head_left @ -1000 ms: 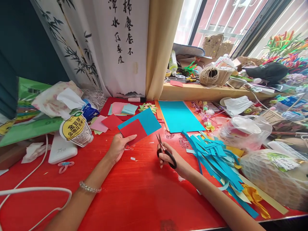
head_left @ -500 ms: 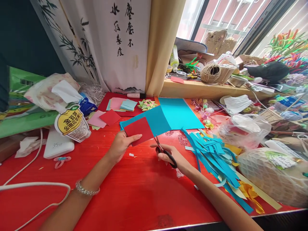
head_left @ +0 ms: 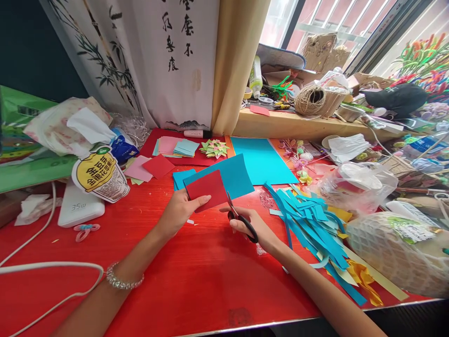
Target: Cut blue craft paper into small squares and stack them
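Note:
My left hand (head_left: 182, 208) pinches a red paper square (head_left: 207, 191) laid over a blue paper strip (head_left: 233, 175), thumb on top of the red. The blue sheet reaches past the square upward and to the right. In my right hand (head_left: 250, 222) are scissors (head_left: 249, 228) with black handles; their blades meet the papers at the square's lower right corner. Behind the held papers a smaller blue piece (head_left: 180, 179) lies on the red table (head_left: 196, 290). A large blue sheet (head_left: 263, 161) rests farther back.
Many blue offcut strips (head_left: 312, 220) lie to the right, near a netted bundle (head_left: 389, 252). Stacked coloured squares (head_left: 175, 146) and a folded paper flower (head_left: 214, 149) sit at the back. On the left are a white power bank (head_left: 80, 206), a paper cup label (head_left: 100, 175) and a white cable (head_left: 52, 267).
The held papers have shifted slightly right and tilted, and a separate blue piece now shows behind them. The scissors stay at the square's corner. The camera view has moved a little.

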`<state>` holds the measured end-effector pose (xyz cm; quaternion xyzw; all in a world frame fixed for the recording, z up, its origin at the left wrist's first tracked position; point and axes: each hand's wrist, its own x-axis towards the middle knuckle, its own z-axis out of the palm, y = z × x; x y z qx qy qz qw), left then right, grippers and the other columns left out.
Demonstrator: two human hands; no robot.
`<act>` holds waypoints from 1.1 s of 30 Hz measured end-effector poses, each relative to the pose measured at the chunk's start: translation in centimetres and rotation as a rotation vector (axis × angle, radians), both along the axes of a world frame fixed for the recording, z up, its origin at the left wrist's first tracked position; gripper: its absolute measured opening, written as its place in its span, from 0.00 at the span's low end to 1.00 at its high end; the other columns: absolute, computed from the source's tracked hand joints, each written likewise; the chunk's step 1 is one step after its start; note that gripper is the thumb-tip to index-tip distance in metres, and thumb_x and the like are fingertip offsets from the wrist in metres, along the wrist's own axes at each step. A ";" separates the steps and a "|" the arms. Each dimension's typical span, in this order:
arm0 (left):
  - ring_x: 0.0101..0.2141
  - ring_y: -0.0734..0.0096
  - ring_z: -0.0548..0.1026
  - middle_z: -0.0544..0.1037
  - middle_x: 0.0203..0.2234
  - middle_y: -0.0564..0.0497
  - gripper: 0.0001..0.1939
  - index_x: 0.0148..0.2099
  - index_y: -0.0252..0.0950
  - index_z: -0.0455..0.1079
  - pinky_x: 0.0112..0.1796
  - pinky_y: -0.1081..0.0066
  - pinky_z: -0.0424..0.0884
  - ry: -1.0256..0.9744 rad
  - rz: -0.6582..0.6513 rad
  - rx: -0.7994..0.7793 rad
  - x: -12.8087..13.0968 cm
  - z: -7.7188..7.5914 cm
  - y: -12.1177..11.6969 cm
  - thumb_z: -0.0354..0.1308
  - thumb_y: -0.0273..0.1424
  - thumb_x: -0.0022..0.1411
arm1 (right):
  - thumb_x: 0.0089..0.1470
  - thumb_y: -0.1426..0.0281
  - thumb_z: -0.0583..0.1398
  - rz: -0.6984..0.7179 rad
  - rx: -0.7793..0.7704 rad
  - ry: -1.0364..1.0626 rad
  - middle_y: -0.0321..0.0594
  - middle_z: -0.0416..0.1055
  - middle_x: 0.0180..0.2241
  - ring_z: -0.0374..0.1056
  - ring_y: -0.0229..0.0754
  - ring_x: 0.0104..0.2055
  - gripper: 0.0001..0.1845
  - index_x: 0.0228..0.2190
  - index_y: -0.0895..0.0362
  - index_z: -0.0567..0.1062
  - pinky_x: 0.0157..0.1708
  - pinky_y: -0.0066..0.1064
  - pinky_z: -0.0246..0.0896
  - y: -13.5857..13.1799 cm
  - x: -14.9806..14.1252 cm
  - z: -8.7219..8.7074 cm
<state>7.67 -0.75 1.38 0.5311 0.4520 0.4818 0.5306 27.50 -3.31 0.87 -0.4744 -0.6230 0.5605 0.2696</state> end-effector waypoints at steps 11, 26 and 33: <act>0.30 0.65 0.73 0.76 0.25 0.53 0.07 0.30 0.36 0.70 0.31 0.70 0.69 0.022 -0.011 0.028 0.1 0.3 -0.1 0.61 0.33 0.48 | 0.48 0.55 0.58 -0.006 -0.011 0.051 0.34 0.58 0.24 0.54 0.34 0.25 0.24 0.41 0.58 0.71 0.23 0.25 0.51 -0.2 -0.1 -0.2; 0.25 0.73 0.69 0.69 0.19 0.57 0.12 0.22 0.35 0.60 0.28 0.74 0.66 0.035 -0.045 0.035 0.1 0.4 0.0 0.61 0.30 0.49 | 0.48 0.54 0.57 0.029 -0.024 0.041 0.34 0.60 0.25 0.52 0.31 0.23 0.24 0.41 0.59 0.69 0.20 0.24 0.47 -0.1 -0.1 -0.5; 0.27 0.72 0.70 0.70 0.19 0.57 0.10 0.23 0.35 0.61 0.30 0.74 0.67 -0.010 -0.061 0.036 0.0 -0.1 0.0 0.60 0.28 0.49 | 0.48 0.52 0.57 0.026 -0.037 0.030 0.35 0.60 0.25 0.52 0.31 0.23 0.27 0.42 0.60 0.69 0.21 0.24 0.48 -0.2 0.0 -0.4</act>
